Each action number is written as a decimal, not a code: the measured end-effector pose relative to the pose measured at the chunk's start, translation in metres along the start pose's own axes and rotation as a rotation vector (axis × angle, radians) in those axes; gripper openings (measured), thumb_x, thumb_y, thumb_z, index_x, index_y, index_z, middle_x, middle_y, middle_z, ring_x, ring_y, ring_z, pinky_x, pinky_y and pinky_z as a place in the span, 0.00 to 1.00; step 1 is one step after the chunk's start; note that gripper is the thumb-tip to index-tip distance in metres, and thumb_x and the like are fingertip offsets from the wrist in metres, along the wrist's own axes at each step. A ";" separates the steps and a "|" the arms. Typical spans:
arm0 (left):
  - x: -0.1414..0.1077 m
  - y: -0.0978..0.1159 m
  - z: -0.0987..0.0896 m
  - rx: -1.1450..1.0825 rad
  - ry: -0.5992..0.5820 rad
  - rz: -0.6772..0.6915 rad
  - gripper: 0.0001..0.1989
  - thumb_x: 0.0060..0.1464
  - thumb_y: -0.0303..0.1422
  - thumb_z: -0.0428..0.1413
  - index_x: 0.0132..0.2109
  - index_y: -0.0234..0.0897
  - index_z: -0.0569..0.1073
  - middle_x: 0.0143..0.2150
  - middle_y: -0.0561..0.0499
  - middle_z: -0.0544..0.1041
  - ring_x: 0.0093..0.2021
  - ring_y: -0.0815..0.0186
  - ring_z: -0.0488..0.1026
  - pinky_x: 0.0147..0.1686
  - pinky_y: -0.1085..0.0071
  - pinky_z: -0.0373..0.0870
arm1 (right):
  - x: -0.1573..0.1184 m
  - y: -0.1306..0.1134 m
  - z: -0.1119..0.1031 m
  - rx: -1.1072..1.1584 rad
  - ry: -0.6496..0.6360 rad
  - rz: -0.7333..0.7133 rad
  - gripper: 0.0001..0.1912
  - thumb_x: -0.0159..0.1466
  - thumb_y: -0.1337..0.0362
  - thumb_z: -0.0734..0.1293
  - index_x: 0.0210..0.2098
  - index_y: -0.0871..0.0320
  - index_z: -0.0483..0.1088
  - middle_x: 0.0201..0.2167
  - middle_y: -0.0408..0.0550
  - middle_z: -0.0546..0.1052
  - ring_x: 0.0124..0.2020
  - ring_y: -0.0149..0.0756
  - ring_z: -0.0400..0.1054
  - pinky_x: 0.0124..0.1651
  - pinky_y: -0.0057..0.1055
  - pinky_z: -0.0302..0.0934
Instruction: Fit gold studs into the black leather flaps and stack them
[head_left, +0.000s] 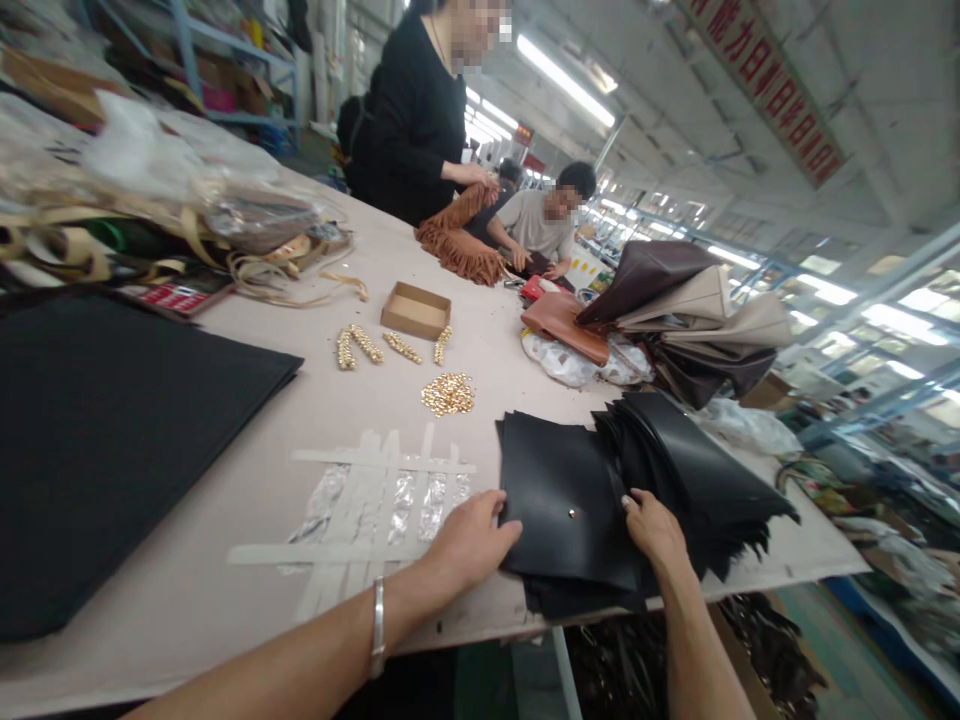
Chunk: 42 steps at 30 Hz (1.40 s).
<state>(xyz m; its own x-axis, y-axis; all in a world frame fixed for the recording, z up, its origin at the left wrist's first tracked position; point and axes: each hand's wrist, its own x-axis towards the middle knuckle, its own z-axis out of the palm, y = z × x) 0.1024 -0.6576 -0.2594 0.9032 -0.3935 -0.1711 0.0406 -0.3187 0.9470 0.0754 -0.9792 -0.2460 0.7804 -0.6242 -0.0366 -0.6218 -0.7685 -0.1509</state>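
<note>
A black leather panel (pixel 555 470) with a small shiny metal stud in its face lies on a stack of similar panels near the table's front edge. My left hand (pixel 472 540) is at its left edge, the thumb over the leather and the fingertips along the side. With its fingertips, my right hand (pixel 658 530) grips the panel's right edge, beside a fanned stack of black leather pieces (pixel 697 460). Beyond the hands lie a loose pile of small gold studs (pixel 448 394) and several gold rows of hardware (pixel 365 344) near an open cardboard box (pixel 416 309).
Clear film under pale tape strips (pixel 386 500) covers part of the tabletop. Large black sheets (pixel 127 430) lie at left, below plastic-wrapped clutter (pixel 225 205). Brown and beige bag pieces (pixel 667 290) are piled at right. Across the table, a person in black (pixel 409 120) handles brown fringed material (pixel 465 240).
</note>
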 end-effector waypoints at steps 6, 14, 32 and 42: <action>-0.006 -0.007 0.022 -0.201 -0.114 -0.018 0.25 0.51 0.38 0.57 0.54 0.28 0.76 0.50 0.39 0.81 0.51 0.55 0.78 0.53 0.65 0.71 | 0.001 0.005 0.005 0.002 -0.041 -0.031 0.18 0.71 0.54 0.63 0.54 0.59 0.70 0.51 0.52 0.76 0.51 0.42 0.72 0.56 0.47 0.65; -0.009 -0.007 0.018 -0.311 -0.145 0.001 0.23 0.51 0.37 0.58 0.52 0.27 0.76 0.51 0.39 0.80 0.53 0.54 0.76 0.56 0.62 0.68 | -0.023 0.006 0.001 0.024 0.008 -0.098 0.16 0.67 0.59 0.63 0.47 0.58 0.76 0.44 0.57 0.81 0.49 0.47 0.75 0.52 0.39 0.65; -0.103 0.012 -0.114 -0.379 -0.234 0.225 0.39 0.66 0.55 0.37 0.74 0.42 0.36 0.60 0.40 0.70 0.24 0.74 0.64 0.26 0.73 0.63 | -0.210 -0.185 -0.025 0.692 -0.243 -1.089 0.18 0.66 0.67 0.66 0.54 0.47 0.73 0.55 0.48 0.76 0.43 0.36 0.75 0.47 0.30 0.70; -0.138 -0.014 -0.167 -0.437 -0.075 0.047 0.32 0.64 0.48 0.50 0.70 0.42 0.56 0.43 0.49 0.76 0.30 0.68 0.69 0.28 0.74 0.66 | -0.217 -0.255 0.006 0.475 -0.178 -1.522 0.14 0.65 0.72 0.62 0.45 0.52 0.74 0.38 0.49 0.79 0.40 0.39 0.77 0.43 0.29 0.71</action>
<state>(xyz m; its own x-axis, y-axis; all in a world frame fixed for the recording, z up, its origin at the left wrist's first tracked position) 0.0488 -0.4544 -0.2037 0.8757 -0.4654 -0.1290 0.1913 0.0891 0.9775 0.0655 -0.6467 -0.2059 0.6431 0.6942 0.3233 0.7533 -0.4973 -0.4305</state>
